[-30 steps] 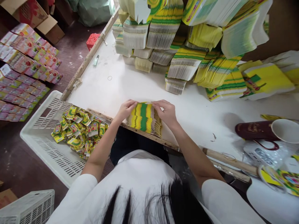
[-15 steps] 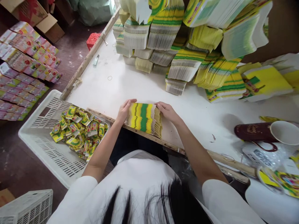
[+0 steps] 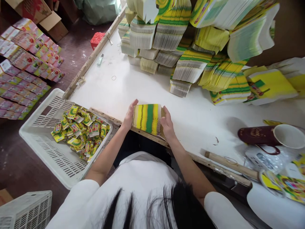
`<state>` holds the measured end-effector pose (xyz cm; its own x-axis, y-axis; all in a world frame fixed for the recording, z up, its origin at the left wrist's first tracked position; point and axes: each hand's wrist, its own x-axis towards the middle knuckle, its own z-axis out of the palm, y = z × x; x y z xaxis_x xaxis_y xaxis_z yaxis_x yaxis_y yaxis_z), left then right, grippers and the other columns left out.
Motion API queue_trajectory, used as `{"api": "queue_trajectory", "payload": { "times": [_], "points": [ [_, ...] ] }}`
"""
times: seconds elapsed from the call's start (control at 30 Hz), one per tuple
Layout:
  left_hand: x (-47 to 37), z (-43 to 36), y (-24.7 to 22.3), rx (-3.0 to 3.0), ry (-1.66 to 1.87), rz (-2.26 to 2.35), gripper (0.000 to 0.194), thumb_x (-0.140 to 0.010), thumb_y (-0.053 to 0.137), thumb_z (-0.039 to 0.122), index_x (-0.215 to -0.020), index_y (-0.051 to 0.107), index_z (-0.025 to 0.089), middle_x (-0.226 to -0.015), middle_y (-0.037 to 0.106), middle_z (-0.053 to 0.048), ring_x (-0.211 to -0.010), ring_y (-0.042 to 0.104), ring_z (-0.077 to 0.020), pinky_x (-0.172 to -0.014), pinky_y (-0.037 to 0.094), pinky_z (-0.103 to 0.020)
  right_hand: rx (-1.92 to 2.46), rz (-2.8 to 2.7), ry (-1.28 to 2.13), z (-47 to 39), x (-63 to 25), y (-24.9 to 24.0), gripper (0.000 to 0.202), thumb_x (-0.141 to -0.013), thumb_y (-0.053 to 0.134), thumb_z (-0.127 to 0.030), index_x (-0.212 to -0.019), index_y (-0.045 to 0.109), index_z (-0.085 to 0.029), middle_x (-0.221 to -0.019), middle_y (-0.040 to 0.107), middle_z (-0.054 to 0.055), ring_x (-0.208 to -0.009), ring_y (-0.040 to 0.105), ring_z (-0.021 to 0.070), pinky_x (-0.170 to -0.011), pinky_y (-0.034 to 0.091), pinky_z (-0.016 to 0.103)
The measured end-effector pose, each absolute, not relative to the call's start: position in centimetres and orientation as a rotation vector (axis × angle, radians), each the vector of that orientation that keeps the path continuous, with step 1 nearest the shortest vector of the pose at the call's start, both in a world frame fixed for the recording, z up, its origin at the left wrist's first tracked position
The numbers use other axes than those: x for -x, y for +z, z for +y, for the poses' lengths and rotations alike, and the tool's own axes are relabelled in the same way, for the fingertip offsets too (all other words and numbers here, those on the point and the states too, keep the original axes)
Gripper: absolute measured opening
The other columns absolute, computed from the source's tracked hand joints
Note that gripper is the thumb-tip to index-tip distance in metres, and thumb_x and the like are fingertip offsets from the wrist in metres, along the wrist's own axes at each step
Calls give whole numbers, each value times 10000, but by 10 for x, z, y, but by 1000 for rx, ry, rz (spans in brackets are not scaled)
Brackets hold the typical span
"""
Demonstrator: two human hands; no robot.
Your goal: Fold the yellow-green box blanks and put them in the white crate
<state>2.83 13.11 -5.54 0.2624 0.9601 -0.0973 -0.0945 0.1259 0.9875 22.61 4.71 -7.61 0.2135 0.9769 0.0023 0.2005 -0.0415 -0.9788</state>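
Observation:
A stack of yellow and green printed cardboard pieces (image 3: 149,117) lies at the table's front edge, between my two hands. My left hand (image 3: 130,114) presses against the stack's left end, fingers stretched along it. At the right end, my right hand (image 3: 168,123) is pressed flat with its fingers held together, covering part of that side. The stack's striped edges face up and look fairly even. To the left of my arm, a white plastic basket (image 3: 43,143) holds a heap of small folded yellow packets (image 3: 77,132).
Tall piles of printed cardboard (image 3: 170,35) stand at the back of the white table (image 3: 97,90). A dark red mug (image 3: 258,135) lies on its side at the right, near a wooden rod (image 3: 232,165). Pink boxes (image 3: 30,51) are stacked on the floor at left.
My right hand has moved from the stack's upper right corner down along its right end. The fanned right side of the stack is now squeezed more even and narrower.

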Motion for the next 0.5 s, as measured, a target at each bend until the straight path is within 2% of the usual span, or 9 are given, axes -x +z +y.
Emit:
{"api": "queue_trajectory", "payload": {
  "times": [0.13, 0.23, 0.3, 0.33, 0.4, 0.5],
  "points": [
    [-19, 133, -53, -1340, 914, 959, 752, -899, 342, 743, -1478, 375, 264, -1586, 350, -121, -1507, 257, -298, -1231, 220, -495, 1337, -1186, 1127, 42, -238, -72, 869, -903, 417, -739, -1575, 128, -270, -1646, 199, 119, -1513, 234, 258, -1232, 215, 488],
    [2, 131, -46, -1633, 732, 842, 983, -759, 564, 784, -1537, 259, 265, -1610, 258, -155, -1510, 208, -368, -1232, 189, -545, 1212, -1425, 1257, 31, -258, -72, 1145, -766, 550, -819, -1585, -44, -283, -1662, 105, 141, -1518, 205, 307, -1216, 226, 539],
    [14, 129, -43, -1851, 602, 777, 1220, -597, 745, 753, -1562, 183, 262, -1610, 215, -179, -1506, 175, -412, -1229, 178, -580, 1237, -1620, 1255, 22, -266, -72, 1303, -656, 685, -805, -1583, -76, -297, -1671, 27, 137, -1531, 122, 347, -1215, 189, 582],
    [18, 129, -42, -1940, 551, 764, 1295, -543, 796, 727, -1568, 157, 260, -1601, 214, -190, -1500, 175, -424, -1222, 186, -595, 1287, -1696, 1216, 18, -267, -72, 1319, -643, 731, -768, -1585, -63, -296, -1670, 27, 140, -1531, 105, 360, -1213, 176, 599],
    [20, 129, -42, -2055, 513, 792, 1328, -523, 833, 685, -1571, 144, 249, -1563, 262, -211, -1476, 224, -426, -1202, 226, -609, 1419, -1740, 1087, 13, -264, -72, 1226, -707, 747, -672, -1592, 0, -271, -1650, 128, 168, -1516, 165, 369, -1201, 199, 616],
    [12, 129, -42, -2078, 584, 884, 1283, -527, 854, 650, -1555, 217, 220, -1473, 386, -216, -1390, 371, -406, -1160, 319, -576, 1546, -1584, 969, 16, -256, -72, 1017, -809, 690, -559, -1584, 127, -218, -1548, 357, 206, -1404, 404, 356, -1134, 353, 590]
  ]
}}
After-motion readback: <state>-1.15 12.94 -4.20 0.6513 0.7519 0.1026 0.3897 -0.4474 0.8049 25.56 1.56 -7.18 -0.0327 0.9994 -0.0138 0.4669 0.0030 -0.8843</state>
